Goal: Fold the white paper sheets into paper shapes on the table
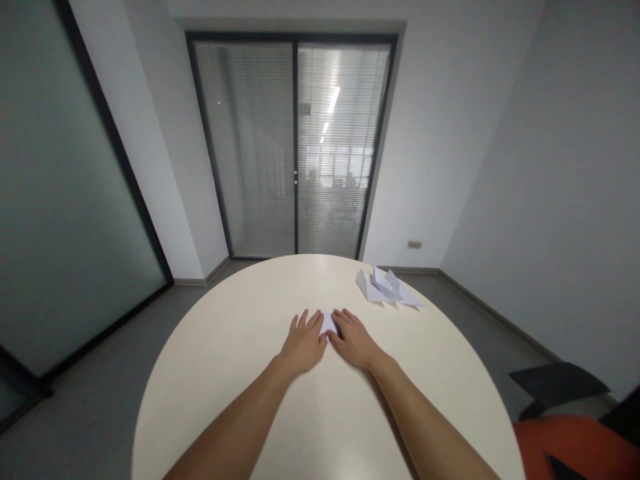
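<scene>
A small piece of folded white paper [327, 324] lies on the table between my hands, partly covered by them. My left hand [303, 342] rests palm down at its left side, fingers stretched and spread, with the index finger and thumb touching the paper. From the right, my right hand [353, 339] lies over the paper's other edge, its fingers extended and its thumb near my left thumb. Neither hand wraps round the paper. Farther off to the right sit several folded white paper pieces [387, 288] with pointed tips, bunched close together.
Both forearms reach across a round cream table [215, 393]. A chair with a red seat [575, 447] and a black armrest [560, 385] stands at the lower right. Beyond the table are a glazed double door with blinds [295, 147] and white walls; a frosted glass panel [65, 167] is on the left.
</scene>
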A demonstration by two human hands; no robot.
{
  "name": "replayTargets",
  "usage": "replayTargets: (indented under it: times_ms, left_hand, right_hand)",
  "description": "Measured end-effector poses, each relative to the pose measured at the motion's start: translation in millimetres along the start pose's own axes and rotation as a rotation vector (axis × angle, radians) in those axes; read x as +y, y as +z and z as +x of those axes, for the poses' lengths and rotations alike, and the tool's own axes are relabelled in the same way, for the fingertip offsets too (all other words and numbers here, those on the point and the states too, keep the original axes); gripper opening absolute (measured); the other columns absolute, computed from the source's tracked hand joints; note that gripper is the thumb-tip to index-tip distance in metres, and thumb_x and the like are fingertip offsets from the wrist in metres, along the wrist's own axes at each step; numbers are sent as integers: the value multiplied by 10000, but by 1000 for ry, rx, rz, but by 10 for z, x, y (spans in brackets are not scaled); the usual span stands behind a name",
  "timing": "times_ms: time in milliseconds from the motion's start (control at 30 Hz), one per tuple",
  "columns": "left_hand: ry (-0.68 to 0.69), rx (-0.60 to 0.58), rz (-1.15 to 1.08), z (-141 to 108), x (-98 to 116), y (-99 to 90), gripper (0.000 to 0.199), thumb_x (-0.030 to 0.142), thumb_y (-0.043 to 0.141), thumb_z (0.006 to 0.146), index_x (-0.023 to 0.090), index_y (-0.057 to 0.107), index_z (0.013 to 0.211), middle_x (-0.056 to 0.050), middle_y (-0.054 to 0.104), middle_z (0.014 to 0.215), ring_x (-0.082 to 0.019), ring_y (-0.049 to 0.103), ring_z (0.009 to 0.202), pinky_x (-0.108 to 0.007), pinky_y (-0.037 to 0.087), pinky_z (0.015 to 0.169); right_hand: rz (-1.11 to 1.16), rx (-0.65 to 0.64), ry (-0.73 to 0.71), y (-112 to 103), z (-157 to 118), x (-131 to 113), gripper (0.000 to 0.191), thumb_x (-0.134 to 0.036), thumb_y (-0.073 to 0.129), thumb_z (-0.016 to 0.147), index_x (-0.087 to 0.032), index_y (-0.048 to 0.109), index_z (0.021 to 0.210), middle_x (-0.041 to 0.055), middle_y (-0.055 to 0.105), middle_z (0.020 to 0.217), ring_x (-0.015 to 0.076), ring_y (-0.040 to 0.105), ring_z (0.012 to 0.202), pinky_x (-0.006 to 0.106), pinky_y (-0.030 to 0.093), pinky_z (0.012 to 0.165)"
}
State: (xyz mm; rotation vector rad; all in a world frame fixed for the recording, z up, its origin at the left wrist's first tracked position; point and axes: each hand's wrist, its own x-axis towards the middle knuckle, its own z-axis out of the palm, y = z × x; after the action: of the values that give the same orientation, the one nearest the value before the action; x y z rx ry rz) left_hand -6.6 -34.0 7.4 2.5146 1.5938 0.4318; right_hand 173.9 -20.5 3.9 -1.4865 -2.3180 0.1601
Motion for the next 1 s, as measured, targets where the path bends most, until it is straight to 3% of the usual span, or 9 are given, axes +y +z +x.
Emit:
replayTargets:
  times_ms: [367, 533, 700, 1000]
  left_hand:
    - [-22, 1, -13, 12, -18, 19, 616, 380, 297, 984, 109, 332, 1536, -99, 319, 1609, -324, 210, 1505, -531, 164, 1227]
    - [-22, -6, -6, 6, -4, 4, 606, 377, 294, 985, 117, 351, 1530, -86, 326, 1608, -324, 216, 1503, -528, 167, 1228]
    - [-12, -5, -9, 3, -7, 10, 583, 377, 300, 989, 168, 366, 1529, -56, 327, 1609, -330, 217, 1502, -551, 172, 1223]
    - [1, 6, -21, 0, -14, 23, 582, 397, 300, 991, 178, 375, 1525, -74, 329, 1608, -343, 215, 1501, -573, 174, 1212]
  right_hand:
    - [86, 60, 0, 26, 50, 15, 447, -331, 577, 896, -133, 597, 1297, 156, 597, 1370, 285, 479, 1338, 476, 273, 1182]
    - [96, 109, 34, 27, 37, -7, 412, -332, 597, 884, -130, 627, 1241, 168, 603, 1355, 307, 473, 1335, 488, 274, 1173]
    - [182, 132, 46, -36, 42, -51, 358, -291, 632, 841, -154, 654, 1172, 128, 699, 1152, 276, 585, 1172, 449, 305, 1156]
    - [343, 139, 109, -41, 55, -38, 307, -289, 639, 816, -156, 691, 1088, 103, 710, 1037, 243, 637, 977, 382, 461, 955]
